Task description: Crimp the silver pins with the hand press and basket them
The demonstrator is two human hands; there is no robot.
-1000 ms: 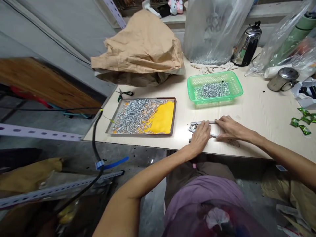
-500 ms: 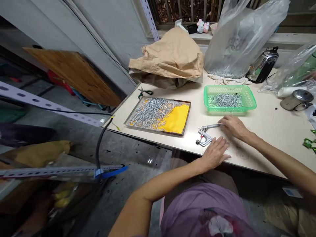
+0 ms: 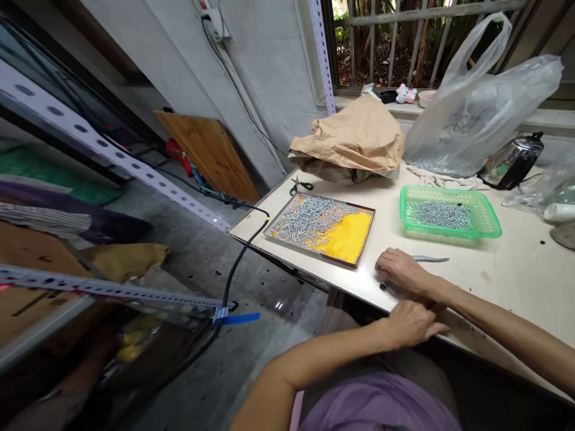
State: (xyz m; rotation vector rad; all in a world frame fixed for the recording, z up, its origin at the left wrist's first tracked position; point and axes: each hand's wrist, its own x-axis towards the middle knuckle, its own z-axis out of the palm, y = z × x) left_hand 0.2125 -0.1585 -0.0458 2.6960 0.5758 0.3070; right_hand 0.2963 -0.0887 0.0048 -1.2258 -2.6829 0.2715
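Observation:
My right hand (image 3: 399, 267) is closed over the head of a metal hand tool, whose grey handle (image 3: 431, 258) sticks out beyond the fingers and whose black knob (image 3: 383, 287) shows below them. Nearer the table edge, my left hand (image 3: 409, 323) has its fingers curled and its thumb to the right; what it holds is hidden. Left of the hands lies a shallow tray (image 3: 320, 254) with small silvery pieces (image 3: 309, 218) heaped on a yellow surface (image 3: 350, 236). Behind the right hand, a green basket (image 3: 487, 218) holds more silvery pieces (image 3: 440, 214).
Scissors (image 3: 300, 184) lie behind the tray. Farther back are a brown paper bag (image 3: 354, 134), a clear plastic bag (image 3: 471, 114) and a kettle (image 3: 516, 161). A black cable (image 3: 238, 257) hangs by the table's left corner, near a perforated metal bar (image 3: 153, 179).
The view has shifted, moving the scene right and down. My right hand has gone from the tool's handle to its head. The fingers of my left hand, spread before, are now curled.

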